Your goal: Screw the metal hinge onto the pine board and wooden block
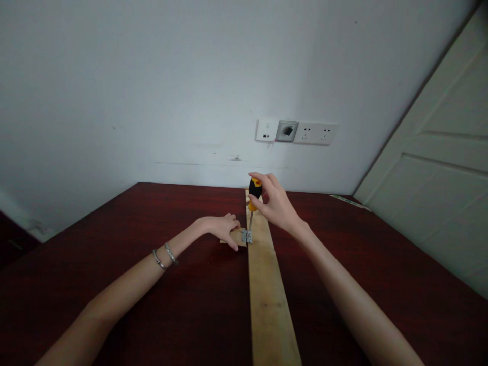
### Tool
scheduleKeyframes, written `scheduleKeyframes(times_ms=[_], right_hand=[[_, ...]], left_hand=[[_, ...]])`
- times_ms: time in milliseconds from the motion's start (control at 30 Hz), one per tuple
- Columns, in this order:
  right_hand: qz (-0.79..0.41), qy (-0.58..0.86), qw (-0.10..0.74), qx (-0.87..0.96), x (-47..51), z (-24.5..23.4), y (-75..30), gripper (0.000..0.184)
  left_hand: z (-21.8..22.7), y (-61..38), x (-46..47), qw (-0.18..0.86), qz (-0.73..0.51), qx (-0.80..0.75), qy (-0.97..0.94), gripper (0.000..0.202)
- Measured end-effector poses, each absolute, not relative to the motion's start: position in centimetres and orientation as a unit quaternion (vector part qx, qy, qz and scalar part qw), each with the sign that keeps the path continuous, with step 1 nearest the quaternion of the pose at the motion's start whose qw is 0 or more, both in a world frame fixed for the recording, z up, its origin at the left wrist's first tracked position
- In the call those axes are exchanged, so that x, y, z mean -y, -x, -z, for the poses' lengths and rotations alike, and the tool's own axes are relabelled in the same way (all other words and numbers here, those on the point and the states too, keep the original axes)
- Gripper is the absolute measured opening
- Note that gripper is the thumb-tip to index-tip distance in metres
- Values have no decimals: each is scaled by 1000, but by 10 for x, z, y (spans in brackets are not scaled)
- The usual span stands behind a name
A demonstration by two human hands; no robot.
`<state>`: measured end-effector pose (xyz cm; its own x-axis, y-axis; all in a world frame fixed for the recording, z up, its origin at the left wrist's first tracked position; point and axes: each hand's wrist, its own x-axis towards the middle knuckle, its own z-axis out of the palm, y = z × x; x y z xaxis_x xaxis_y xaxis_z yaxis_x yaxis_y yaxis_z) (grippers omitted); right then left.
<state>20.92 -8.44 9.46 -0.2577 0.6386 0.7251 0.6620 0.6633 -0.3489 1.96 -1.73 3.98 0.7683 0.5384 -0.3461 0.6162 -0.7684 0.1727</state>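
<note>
A long pale wooden plank (269, 295) lies on the dark red table (160, 305), running away from me. My right hand (276, 203) is closed around the black and yellow handle of a screwdriver (253, 195), held upright with its tip on a small metal hinge (247, 236) at the plank's left edge. My left hand (221, 227) rests fingers down on a small wooden block (237, 237) beside the hinge, pressing it against the plank. Two bracelets sit on my left wrist.
A white wall stands behind the table, with a row of sockets and switches (295, 132) above the table's far edge. A white panelled door (438, 173) is at the right. A thin strip (348, 201) lies at the table's far right corner.
</note>
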Motion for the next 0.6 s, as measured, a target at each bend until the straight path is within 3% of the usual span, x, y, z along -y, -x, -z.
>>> scheduleKeyframes(times_ms=[167, 367, 600], right_hand=[[19, 421, 445, 791, 84, -93, -208, 55], [38, 430, 447, 784, 81, -91, -210, 48], [62, 441, 424, 788, 86, -93, -208, 58]], left_hand=[[-39, -20, 17, 140, 140, -309, -930, 86], [-39, -20, 16, 141, 135, -304, -933, 85], [-40, -20, 17, 140, 137, -306, -931, 85]])
